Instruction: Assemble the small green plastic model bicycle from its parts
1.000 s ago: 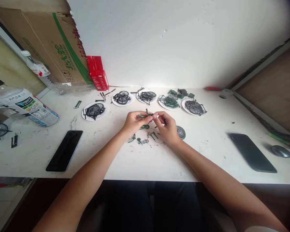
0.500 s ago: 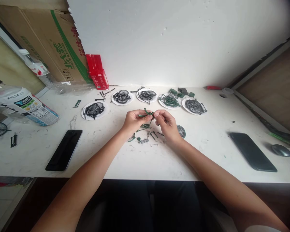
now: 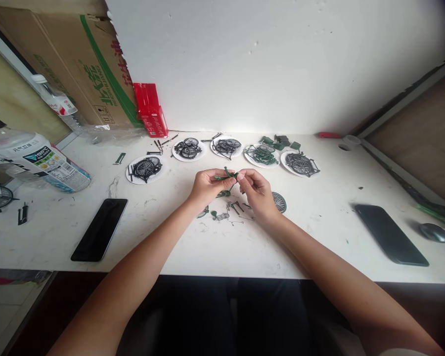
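Both hands meet over the middle of the table around a small green model bicycle part [image 3: 230,173], perhaps a piece of the frame. My left hand [image 3: 207,188] pinches it between thumb and fingers from the left. From the other side, the closed fingers of my right hand [image 3: 258,194] grip its right end, hiding much of it. Under the hands lie a little rack [image 3: 221,216], thin green pieces [image 3: 237,207] and a curved green part [image 3: 203,212]. A green spoked wheel [image 3: 280,202] shows just beyond my right wrist.
Paper plates of model bicycle parts line the back, including a left plate [image 3: 162,173] and a right plate [image 3: 285,157]. A phone [image 3: 99,230] lies left; a dark flat device [image 3: 391,235] and mouse [image 3: 434,232] lie right. A large bottle [image 3: 40,158] and red box [image 3: 151,111] stand left.
The view has shifted very slightly. Both hands keep their grip in nearly the same place, and the green part has turned a little between the fingers.
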`<state>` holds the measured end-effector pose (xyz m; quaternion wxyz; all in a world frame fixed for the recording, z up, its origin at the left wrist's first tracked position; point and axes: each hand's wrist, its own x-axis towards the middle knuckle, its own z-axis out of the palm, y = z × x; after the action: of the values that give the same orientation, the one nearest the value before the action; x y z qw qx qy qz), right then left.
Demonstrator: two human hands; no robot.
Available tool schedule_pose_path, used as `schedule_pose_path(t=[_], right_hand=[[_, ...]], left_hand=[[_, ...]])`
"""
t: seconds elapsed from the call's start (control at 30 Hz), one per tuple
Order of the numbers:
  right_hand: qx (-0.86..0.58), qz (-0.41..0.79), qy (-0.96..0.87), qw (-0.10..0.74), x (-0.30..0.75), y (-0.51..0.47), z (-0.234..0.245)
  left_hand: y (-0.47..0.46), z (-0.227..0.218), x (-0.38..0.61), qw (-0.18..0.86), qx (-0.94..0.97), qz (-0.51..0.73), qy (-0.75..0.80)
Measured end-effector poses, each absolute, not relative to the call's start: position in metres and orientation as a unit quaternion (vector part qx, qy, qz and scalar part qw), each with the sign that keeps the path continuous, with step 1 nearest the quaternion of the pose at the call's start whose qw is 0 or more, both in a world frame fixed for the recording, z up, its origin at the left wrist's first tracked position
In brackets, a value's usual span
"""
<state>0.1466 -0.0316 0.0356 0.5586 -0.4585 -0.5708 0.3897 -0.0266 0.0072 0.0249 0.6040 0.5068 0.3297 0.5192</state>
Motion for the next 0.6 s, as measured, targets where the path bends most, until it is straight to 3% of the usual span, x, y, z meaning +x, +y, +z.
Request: schedule_pose_path(t=[0.6], right_hand=[[-0.460,0.335,-0.612,0.550,0.1540,-0.0254,0.0303]], left_hand=[[0.0092,0.0234,-0.0232,0.622,0.486,0.513,0.336]])
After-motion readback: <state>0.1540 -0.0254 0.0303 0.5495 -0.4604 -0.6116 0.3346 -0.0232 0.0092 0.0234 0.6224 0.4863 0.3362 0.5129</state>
